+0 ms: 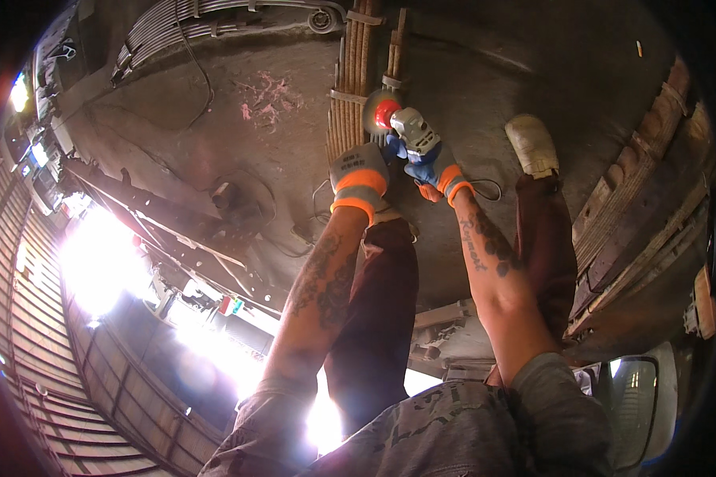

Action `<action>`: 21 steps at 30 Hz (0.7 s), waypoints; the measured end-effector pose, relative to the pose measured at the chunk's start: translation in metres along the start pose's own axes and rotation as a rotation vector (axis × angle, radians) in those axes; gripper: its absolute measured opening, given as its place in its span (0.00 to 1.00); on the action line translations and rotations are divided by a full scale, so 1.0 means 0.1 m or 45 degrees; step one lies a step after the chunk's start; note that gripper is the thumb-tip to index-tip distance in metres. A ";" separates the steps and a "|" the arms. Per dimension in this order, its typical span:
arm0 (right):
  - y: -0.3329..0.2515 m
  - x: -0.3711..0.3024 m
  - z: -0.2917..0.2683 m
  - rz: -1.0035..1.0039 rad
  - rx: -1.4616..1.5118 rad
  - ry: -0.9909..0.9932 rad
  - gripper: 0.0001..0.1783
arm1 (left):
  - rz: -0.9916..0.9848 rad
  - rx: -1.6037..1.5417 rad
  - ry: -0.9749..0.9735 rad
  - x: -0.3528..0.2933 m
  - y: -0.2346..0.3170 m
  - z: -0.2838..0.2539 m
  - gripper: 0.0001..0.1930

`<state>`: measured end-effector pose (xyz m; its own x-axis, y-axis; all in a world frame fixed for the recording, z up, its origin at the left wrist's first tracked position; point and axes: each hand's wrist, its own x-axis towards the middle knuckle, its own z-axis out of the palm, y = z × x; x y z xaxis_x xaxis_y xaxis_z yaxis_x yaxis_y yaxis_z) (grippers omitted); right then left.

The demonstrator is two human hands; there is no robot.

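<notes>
An angle grinder point(415, 133) with a grey head and a red disc guard or hub point(385, 113) is gripped in my gloved right hand point(436, 168). Its disc is a blurred circle against the leaf spring stack point(348, 95), which lies on the dark floor. My left hand point(361, 168), in a grey glove with an orange cuff, rests over the near end of that stack, close beside the grinder. Its fingers are mostly hidden, so what they hold does not show. Beside the stack lies a shorter bundle of rusty leaves point(394, 48).
My pale right shoe point(533, 145) stands on the floor right of the grinder. More leaf springs lie at the far left point(163, 36) and along the right side point(636, 175). A thin cable point(207, 87) curls over the floor. A long metal beam point(159, 211) runs along the left.
</notes>
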<state>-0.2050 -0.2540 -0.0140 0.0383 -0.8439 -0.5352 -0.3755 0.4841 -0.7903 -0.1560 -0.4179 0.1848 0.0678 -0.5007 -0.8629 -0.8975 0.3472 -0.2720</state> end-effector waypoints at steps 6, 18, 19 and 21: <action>-0.04 -0.20 -0.18 0.123 0.384 0.293 0.22 | 0.171 0.039 0.102 0.10 0.16 0.00 0.16; 0.67 0.03 0.72 0.217 0.725 -0.006 0.21 | 0.158 0.089 0.049 -0.08 0.36 -0.12 0.13; 0.75 0.13 0.77 0.155 0.713 0.023 0.20 | 0.167 0.089 0.077 -0.08 0.38 -0.12 0.14; 0.71 0.30 0.64 -0.047 0.651 0.090 0.18 | 0.160 0.130 0.085 0.01 0.35 -0.14 0.15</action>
<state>-0.1711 -0.2302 -0.1054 -0.0259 -0.8673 -0.4970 0.1261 0.4904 -0.8623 -0.1935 -0.4171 0.1801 -0.0741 -0.4984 -0.8638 -0.8481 0.4871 -0.2083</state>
